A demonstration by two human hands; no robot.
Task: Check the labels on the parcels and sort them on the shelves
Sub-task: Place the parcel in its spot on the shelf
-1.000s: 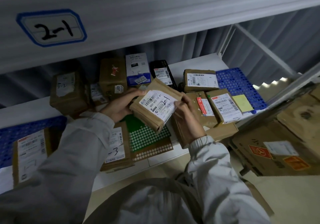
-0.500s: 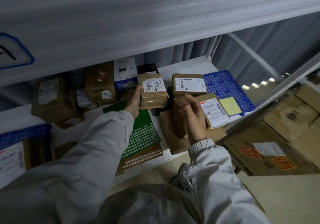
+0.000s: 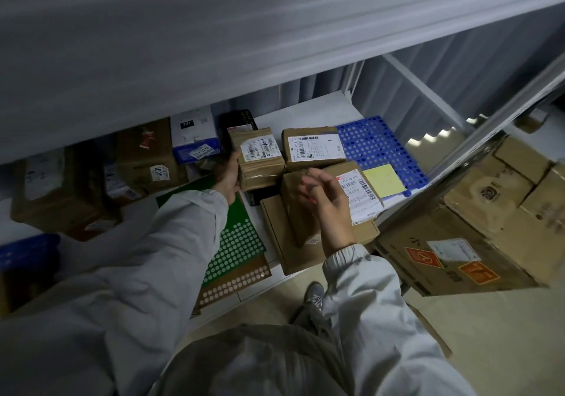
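— Brown taped parcel [image 3: 258,158] — where does it sit?

— On the white shelf [image 3: 308,113], label up, touching the left side of the labelled box [image 3: 312,148]. The left hand [image 3: 227,175] grips its left end; the fingers are hidden behind it, so I cannot tell how they lie.

— And the other hand?

— The right hand [image 3: 328,195] hangs in front of that box, over a carton with a barcode label [image 3: 357,194], fingers loosely curled and holding nothing.

— Anything else around the labelled box?

— A blue perforated mat [image 3: 379,148] to its right with a yellow note [image 3: 383,180] on it, a white-and-blue box [image 3: 195,134] to its left, a green dotted sheet [image 3: 235,242] nearer the person. Big cartons with orange stickers [image 3: 477,242] stand far right.
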